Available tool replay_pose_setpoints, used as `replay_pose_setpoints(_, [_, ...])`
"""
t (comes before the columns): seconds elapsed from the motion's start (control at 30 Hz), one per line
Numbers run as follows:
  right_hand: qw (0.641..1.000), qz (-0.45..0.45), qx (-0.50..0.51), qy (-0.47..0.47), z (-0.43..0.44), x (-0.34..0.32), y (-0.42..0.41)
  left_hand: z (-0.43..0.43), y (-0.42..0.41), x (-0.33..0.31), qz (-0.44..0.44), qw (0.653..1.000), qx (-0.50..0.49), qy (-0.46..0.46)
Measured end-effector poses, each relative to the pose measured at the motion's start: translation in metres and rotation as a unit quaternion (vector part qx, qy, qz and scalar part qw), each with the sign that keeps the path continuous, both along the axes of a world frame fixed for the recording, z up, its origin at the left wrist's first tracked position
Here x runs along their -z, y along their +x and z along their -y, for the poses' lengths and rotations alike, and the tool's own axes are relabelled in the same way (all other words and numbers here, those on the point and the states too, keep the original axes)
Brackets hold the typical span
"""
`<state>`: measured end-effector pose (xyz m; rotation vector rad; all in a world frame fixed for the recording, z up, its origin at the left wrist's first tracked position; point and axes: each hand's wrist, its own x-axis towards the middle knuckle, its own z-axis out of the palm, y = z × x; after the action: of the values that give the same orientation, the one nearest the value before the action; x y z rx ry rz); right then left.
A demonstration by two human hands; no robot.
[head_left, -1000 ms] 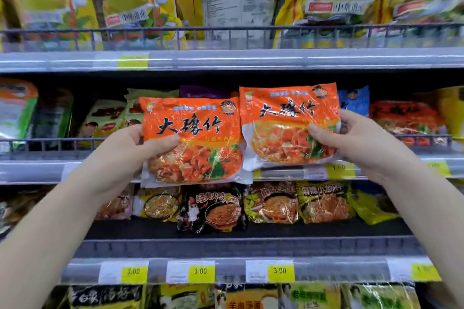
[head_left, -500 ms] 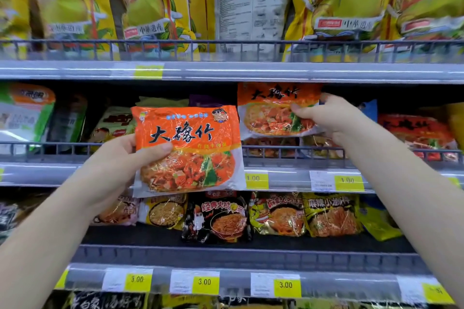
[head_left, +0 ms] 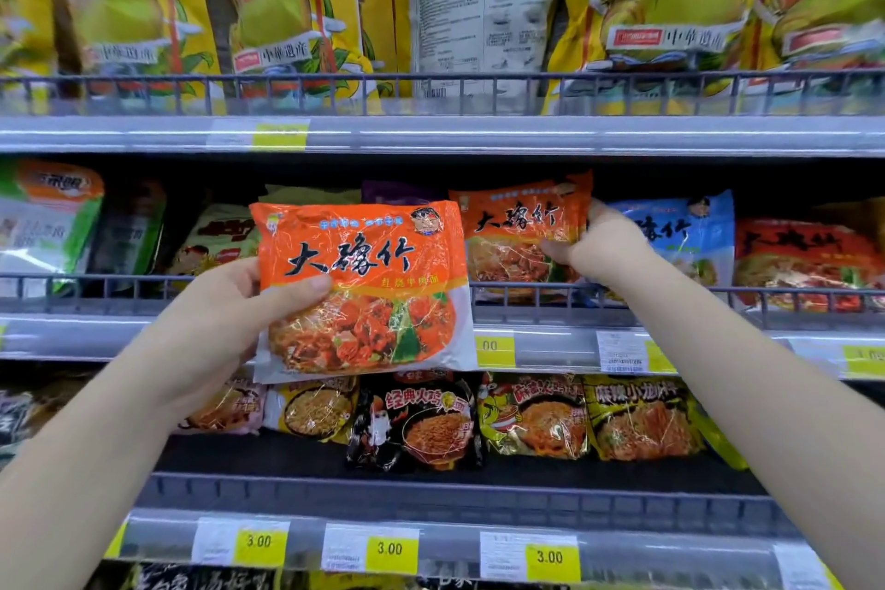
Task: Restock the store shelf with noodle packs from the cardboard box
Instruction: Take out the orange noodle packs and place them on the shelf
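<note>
Blurred, tops cut off: yellow bags; digits part-hidden behind orange pack — price tag; mostly covered — purple pack.

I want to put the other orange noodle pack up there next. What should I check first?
1. The right grip holds the shelf pack by its right edge: ok.
2. The shelf pack's bottom sits behind the wire rail: ok.
3. The shelf pack will stand alone once let go: cannot tell.
4. The left grip pinches the second orange pack, thumb across its front: ok.
5. There is a free slot beside the shelf pack: cannot tell, the second orange pack hides it.
</note>
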<state>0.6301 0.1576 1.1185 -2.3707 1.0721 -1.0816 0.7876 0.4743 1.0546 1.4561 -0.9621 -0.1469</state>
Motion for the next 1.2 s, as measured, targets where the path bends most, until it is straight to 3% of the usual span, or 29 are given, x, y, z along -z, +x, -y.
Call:
replay_pose_setpoints(0.2, [0.991,-0.054,0.079,-0.093,-0.016,0.009,-0.006,0.007,-0.004,-0.002,0.0,1.0,0.004,0.005])
replay_pose_setpoints(0.37, [0.987,-0.087,0.106,-0.085,-0.025,0.007,-0.012,0.014,-0.01,-0.006,0.002,1.0,0.013,0.001])
replay_pose_setpoints(0.63, [0.989,-0.015,0.104,-0.107,-0.029,0.011,-0.02,0.036,-0.016,-0.026,0.031,0.999,0.025,0.015])
replay_pose_setpoints(0.8, [0.991,0.071,-0.008,-0.115,-0.025,0.008,-0.034,0.057,-0.019,-0.044,0.005,0.998,0.058,0.006])
replay_pose_setpoints(0.93, [0.964,0.154,-0.209,0.058,-0.035,0.005,-0.047,0.08,-0.024,-0.056,0.003,0.997,0.08,0.014])
replay_pose_setpoints(1.07, [0.959,0.114,-0.249,0.075,-0.037,0.007,-0.057,0.104,-0.028,-0.066,0.004,0.995,0.097,0.016])
replay_pose_setpoints(1.2, [0.954,0.145,-0.25,0.078,-0.031,0.006,-0.06,0.128,-0.029,-0.074,0.011,0.998,0.069,-0.004])
